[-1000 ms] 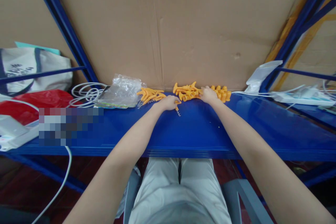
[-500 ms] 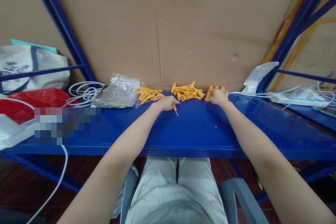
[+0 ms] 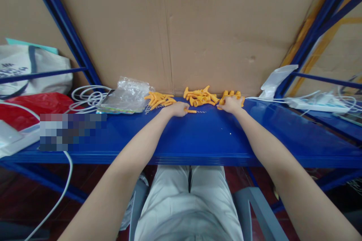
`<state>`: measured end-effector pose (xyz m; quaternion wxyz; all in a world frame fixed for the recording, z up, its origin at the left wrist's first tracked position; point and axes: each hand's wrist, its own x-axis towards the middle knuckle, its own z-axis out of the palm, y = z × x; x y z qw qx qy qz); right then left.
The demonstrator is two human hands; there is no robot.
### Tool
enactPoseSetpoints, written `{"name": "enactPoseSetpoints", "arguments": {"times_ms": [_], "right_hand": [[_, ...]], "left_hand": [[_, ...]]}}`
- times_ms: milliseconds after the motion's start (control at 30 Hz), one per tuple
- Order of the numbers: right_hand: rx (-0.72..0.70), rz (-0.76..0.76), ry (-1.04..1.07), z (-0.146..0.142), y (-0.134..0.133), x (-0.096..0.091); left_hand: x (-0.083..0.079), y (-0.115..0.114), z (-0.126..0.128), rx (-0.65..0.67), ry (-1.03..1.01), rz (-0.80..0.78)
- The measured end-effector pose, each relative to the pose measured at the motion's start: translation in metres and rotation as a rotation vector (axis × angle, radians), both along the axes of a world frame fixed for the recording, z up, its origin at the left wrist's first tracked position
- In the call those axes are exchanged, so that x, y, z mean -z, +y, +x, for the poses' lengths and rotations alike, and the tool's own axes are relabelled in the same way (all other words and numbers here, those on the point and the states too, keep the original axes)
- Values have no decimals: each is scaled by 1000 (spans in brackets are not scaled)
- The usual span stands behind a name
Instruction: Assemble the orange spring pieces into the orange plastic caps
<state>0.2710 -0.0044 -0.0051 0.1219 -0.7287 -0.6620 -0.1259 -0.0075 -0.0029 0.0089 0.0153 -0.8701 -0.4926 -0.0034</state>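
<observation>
My left hand (image 3: 179, 109) is closed around the orange handle of a corkscrew (image 3: 192, 111), whose metal spiral points right, just above the blue tabletop. To its left lies a pile of orange-handled corkscrews (image 3: 158, 99) with their spirals toward me. Between my hands, against the cardboard, is a heap of hollow orange T-shaped plastic sleeves (image 3: 201, 96). My right hand (image 3: 233, 104) is closed over a group of similar orange sleeves (image 3: 231, 93) at the right, fingers curled on one of them; the fingertips are partly hidden.
A clear plastic bag (image 3: 127, 96) and coiled white cable (image 3: 89, 99) lie at the left, near a red bag (image 3: 42, 107). On the right are a white power strip (image 3: 319, 103) and a white plastic piece (image 3: 278, 80). A cardboard sheet (image 3: 198, 30) stands behind the blue table (image 3: 195, 139).
The corkscrew in my left hand has swung from pointing down toward me to lying level, pointing right. My right hand stays at the right-hand sleeves, moving only slightly.
</observation>
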Motion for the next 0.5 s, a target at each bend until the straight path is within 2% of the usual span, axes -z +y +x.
{"name": "enactPoseSetpoints", "arguments": {"times_ms": [133,267,400,500], "right_hand": [[-60,7,-15,-6,-9,-8],[-285,-103,53,-13,-16,-12],[-460,-92,100,-20,-15,-11],[-540,-94,135,-24,-15,-10]], "left_hand": [[0,-2,0,-4,-51,56],[1,-1,-1,-14,-94,95],[2,2,-1,1,-108,112],[3,3,-2,3,-118,117]]}}
